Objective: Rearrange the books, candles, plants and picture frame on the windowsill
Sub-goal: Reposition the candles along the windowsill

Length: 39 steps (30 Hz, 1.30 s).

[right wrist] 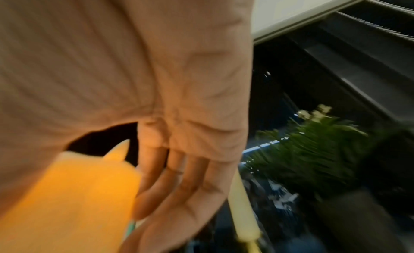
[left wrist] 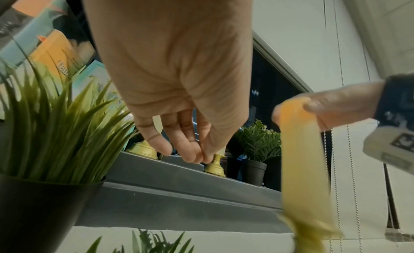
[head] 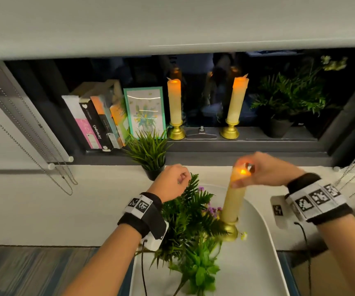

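Grasping one of three candles [head: 234, 201], the right hand [head: 264, 169] grip contrasts the loosely curled, empty left hand [head: 170, 182]; three plants [head: 148, 148].

Cream candle [head: 234, 198], gold base [head: 230, 231]; teal picture frame [head: 144, 112]; black pot [head: 153, 172].

Held candle [left wrist: 298, 161] smeared by blur; its top hidden by right hand [head: 264, 169]. Fern pot [head: 165, 236] hidden under fronds, left wrist.

Indoor room, home or office undetermined: dark night window with grey windowsill [head: 247, 144], white roller blind [head: 172, 24], bead chains [head: 33, 154], striped carpet [head: 33, 270].
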### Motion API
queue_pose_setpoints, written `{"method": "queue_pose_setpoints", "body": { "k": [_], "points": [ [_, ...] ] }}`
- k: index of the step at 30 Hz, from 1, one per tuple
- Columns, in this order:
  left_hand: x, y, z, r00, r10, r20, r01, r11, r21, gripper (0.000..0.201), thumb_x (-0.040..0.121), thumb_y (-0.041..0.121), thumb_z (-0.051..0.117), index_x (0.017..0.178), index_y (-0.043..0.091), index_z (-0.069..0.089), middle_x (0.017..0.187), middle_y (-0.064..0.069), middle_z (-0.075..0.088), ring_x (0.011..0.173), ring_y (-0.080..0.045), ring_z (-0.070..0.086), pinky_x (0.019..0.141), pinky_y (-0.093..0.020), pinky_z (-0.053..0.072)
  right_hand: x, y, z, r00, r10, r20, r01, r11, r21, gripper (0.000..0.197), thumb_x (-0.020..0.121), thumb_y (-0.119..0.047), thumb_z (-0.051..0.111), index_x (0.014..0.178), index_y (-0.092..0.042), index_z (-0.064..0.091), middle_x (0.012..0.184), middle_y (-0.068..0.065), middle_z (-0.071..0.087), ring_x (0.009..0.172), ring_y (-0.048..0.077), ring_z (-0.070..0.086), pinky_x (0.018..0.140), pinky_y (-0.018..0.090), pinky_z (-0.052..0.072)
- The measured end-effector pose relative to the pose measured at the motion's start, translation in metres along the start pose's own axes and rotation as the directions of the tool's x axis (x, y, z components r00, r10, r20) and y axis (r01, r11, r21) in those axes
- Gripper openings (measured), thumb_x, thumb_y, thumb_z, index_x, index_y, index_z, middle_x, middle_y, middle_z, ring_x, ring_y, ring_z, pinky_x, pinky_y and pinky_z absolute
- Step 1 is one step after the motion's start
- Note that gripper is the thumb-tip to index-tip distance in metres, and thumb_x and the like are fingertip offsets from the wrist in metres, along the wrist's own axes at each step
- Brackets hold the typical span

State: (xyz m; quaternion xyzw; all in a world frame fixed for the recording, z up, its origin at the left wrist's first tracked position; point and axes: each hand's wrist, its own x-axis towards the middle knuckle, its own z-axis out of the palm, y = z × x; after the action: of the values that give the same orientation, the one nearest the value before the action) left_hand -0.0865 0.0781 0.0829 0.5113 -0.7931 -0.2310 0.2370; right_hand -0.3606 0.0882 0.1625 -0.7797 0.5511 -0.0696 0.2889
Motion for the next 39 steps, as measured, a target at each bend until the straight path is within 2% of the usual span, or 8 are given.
{"method": "queue_pose_setpoints", "body": {
  "k": [4, 7, 14, 18, 27, 31, 34, 39],
  "points": [
    [0.021, -0.011, -0.007, 1.0, 0.002, -0.016, -0.002, 1.0, -0.009, 0.013, 0.089, 0.01, 0.056, 0.087, 0.01, 0.069, 0.087, -0.005, 0.059, 0.073, -0.018, 0.059, 0.071, -0.025, 0.05, 0.033, -0.028, -0.033, 0.95, -0.076, -0.304, 0.081, 0.997, 0.003, 0.035, 0.065, -0.049, 0.079, 0.087, -0.023, 0.067, 0.08, -0.005, 0.066, 0.072, 0.008, 0.059, 0.061, 0.027, 0.046],
    [0.04, -0.023, -0.012, 1.0, -0.027, -0.013, 0.027, 1.0, -0.001, 0.013, 0.088, 0.009, 0.056, 0.09, 0.011, 0.069, 0.088, -0.004, 0.059, 0.074, -0.017, 0.058, 0.071, -0.024, 0.048, 0.07, -0.033, -0.032, 0.914, -0.099, -0.393, 0.103, 0.995, -0.011, 0.036, 0.066, -0.048, 0.08, 0.089, -0.023, 0.066, 0.084, -0.006, 0.066, 0.077, 0.009, 0.061, 0.067, 0.029, 0.05],
    [0.075, -0.037, -0.009, 0.995, -0.1, 0.01, 0.101, 0.993, -0.063, 0.032, 0.088, 0.015, 0.064, 0.119, 0.015, 0.057, 0.1, -0.001, 0.056, 0.073, -0.015, 0.058, 0.07, -0.026, 0.05, 0.137, -0.035, -0.007, 0.928, -0.05, -0.369, 0.011, 0.994, -0.106, 0.048, 0.07, -0.047, 0.078, 0.105, -0.019, 0.061, 0.1, 0.002, 0.057, 0.089, 0.019, 0.056, 0.073, 0.032, 0.046],
    [0.086, -0.041, 0.002, 0.987, -0.138, 0.086, 0.144, 0.988, -0.063, 0.036, 0.087, 0.016, 0.065, 0.121, 0.015, 0.056, 0.106, -0.006, 0.06, 0.075, -0.015, 0.059, 0.072, -0.026, 0.049, 0.153, -0.035, 0.006, 0.958, 0.001, -0.287, -0.054, 0.983, -0.175, 0.054, 0.072, -0.047, 0.075, 0.114, -0.019, 0.058, 0.109, 0.005, 0.054, 0.098, 0.024, 0.057, 0.081, 0.041, 0.051],
    [0.08, -0.061, 0.043, 0.889, -0.256, 0.379, 0.213, 0.965, 0.152, 0.043, 0.087, 0.026, 0.062, 0.128, 0.02, 0.051, 0.133, -0.007, 0.046, 0.126, -0.025, 0.044, 0.106, -0.038, 0.038, 0.157, -0.032, -0.002, 0.934, 0.002, -0.357, -0.072, 0.98, -0.183, 0.053, 0.069, -0.049, 0.077, 0.108, -0.018, 0.06, 0.104, 0.004, 0.056, 0.094, 0.023, 0.058, 0.073, 0.036, 0.05],
    [0.073, -0.062, 0.056, 0.831, -0.273, 0.484, 0.205, 0.96, 0.19, 0.04, 0.086, 0.024, 0.063, 0.125, 0.022, 0.055, 0.134, -0.006, 0.047, 0.124, -0.025, 0.044, 0.107, -0.038, 0.036, 0.151, -0.033, -0.006, 0.907, 0.037, -0.42, -0.142, 0.965, -0.221, 0.055, 0.067, -0.056, 0.075, 0.104, -0.02, 0.057, 0.101, 0.001, 0.058, 0.09, 0.022, 0.058, 0.064, 0.03, 0.041],
    [0.072, -0.06, 0.056, 0.878, -0.208, 0.431, 0.181, 0.978, 0.104, 0.029, 0.085, 0.013, 0.062, 0.113, 0.02, 0.065, 0.124, -0.003, 0.058, 0.117, -0.02, 0.05, 0.101, -0.03, 0.04, 0.15, -0.032, -0.001, 0.903, 0.058, -0.427, -0.163, 0.963, -0.215, 0.057, 0.068, -0.057, 0.074, 0.104, -0.016, 0.055, 0.102, 0.004, 0.06, 0.089, 0.023, 0.059, 0.065, 0.031, 0.044],
    [0.073, -0.057, 0.047, 0.912, -0.162, 0.377, 0.164, 0.986, 0.027, 0.021, 0.083, 0.007, 0.063, 0.095, 0.023, 0.07, 0.104, 0.002, 0.067, 0.082, -0.014, 0.059, 0.079, -0.034, 0.056, 0.152, -0.031, 0.011, 0.906, 0.033, -0.422, -0.114, 0.979, -0.167, 0.058, 0.071, -0.052, 0.075, 0.109, -0.013, 0.055, 0.108, 0.006, 0.059, 0.092, 0.023, 0.059, 0.07, 0.033, 0.049]
  ]
}}
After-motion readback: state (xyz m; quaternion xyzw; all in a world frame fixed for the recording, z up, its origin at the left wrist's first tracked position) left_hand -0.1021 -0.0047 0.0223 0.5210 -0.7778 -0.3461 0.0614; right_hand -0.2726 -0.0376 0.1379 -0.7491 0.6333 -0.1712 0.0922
